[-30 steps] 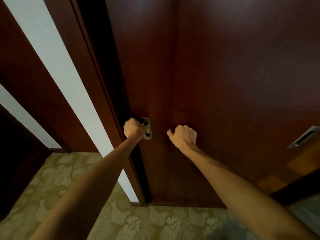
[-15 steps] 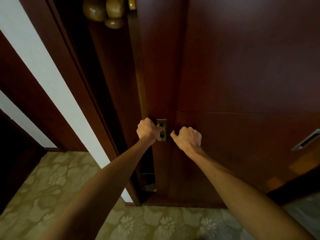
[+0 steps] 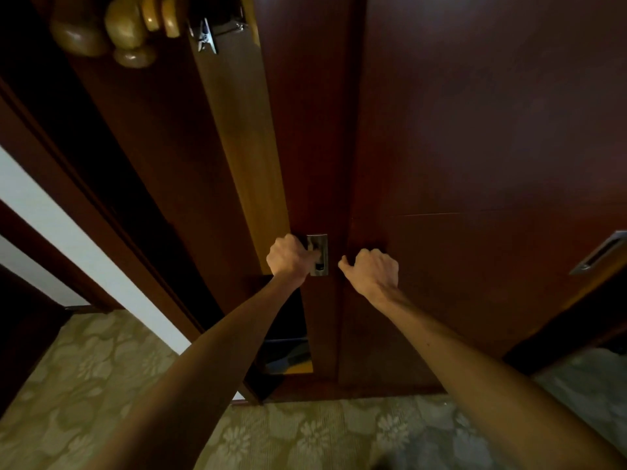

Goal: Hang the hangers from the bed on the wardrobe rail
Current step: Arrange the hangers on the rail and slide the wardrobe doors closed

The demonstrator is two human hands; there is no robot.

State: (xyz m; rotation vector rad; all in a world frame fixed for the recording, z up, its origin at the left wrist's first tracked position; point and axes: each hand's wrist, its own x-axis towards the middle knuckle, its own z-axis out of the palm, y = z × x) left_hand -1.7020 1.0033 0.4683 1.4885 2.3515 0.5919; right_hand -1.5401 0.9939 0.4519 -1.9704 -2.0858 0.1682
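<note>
A sliding door [image 3: 305,130] is seen at the centre, with a second door [image 3: 492,130] lying to its right and partly behind it. A handle [image 3: 319,254] is set in the left edge of the sliding door; the left hand [image 3: 291,257] is placed on it, fingers hooked into it. The right hand [image 3: 373,273] is held just to the right of the handle, against the door face. Left of the sliding door, an opening is seen, and hangers [image 3: 129,28] are found inside it at the top, with a clip [image 3: 205,39] just to their right. Another handle [image 3: 600,252] is set in the second door at the far right. Carpet [image 3: 305,435] lies below, before the doors.
</note>
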